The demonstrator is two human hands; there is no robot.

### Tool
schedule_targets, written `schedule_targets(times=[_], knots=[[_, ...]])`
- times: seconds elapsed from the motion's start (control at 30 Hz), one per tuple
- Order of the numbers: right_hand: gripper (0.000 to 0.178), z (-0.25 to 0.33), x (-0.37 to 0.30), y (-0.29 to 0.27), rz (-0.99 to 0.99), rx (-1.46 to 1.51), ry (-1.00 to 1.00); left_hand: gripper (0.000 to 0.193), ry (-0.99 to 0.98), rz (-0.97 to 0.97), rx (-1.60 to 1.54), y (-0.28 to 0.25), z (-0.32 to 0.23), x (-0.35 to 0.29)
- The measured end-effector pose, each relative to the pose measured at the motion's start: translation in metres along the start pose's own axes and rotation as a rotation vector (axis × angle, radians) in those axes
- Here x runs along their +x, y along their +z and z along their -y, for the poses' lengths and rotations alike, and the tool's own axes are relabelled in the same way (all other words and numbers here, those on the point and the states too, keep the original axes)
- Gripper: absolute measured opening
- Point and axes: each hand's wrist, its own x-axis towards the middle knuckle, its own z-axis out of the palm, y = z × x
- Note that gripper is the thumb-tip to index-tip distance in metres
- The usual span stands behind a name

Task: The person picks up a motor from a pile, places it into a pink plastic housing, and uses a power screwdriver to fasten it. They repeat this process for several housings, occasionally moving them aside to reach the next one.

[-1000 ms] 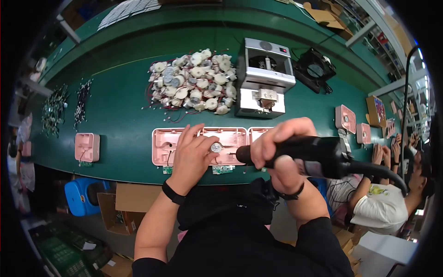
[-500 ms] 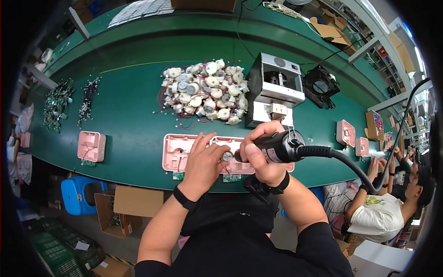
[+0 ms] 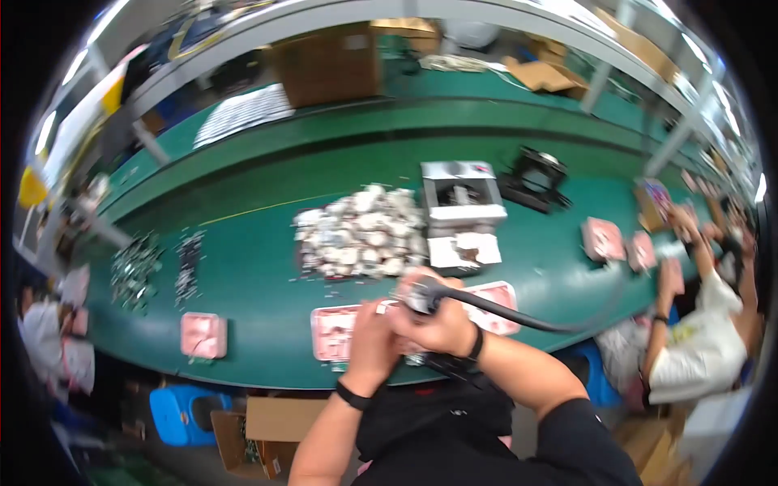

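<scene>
Where it hung level earlier, black driver (image 3: 427, 296) upright in right hand (image 3: 438, 324).

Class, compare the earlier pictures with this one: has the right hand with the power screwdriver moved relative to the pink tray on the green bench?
Yes. The right hand with the power screwdriver has moved left, from the pink tray's right end to its middle, meeting the left hand.

Right hand (image 3: 438, 324) grips a corded tool (image 3: 421, 298) over pink tray (image 3: 336, 332); left hand (image 3: 374, 340) seemingly steadies it.
</scene>
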Motion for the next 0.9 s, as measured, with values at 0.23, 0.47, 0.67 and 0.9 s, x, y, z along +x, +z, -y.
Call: schedule_targets(times=[0.23,0.47,0.67,0.9], knots=[[0.020,0.040,0.008,-0.060,-0.311,0.445,0.316,0.032,0.122,-0.041,0.197,-0.003,-0.019,0.010],[0.031,-0.009,-0.078,-0.170,-0.175,-0.735,0.432,0.033,0.060,-0.025,0.156,0.002,-0.018,0.002],[0.035,-0.013,-0.107,-0.162,-0.159,-0.377,0.812,0.032,0.067,-0.001,0.182,0.011,-0.024,0.007],[0.032,-0.015,-0.102,-0.180,-0.241,-0.329,0.778,0.032,0.054,-0.043,0.169,0.038,-0.037,0.013]])
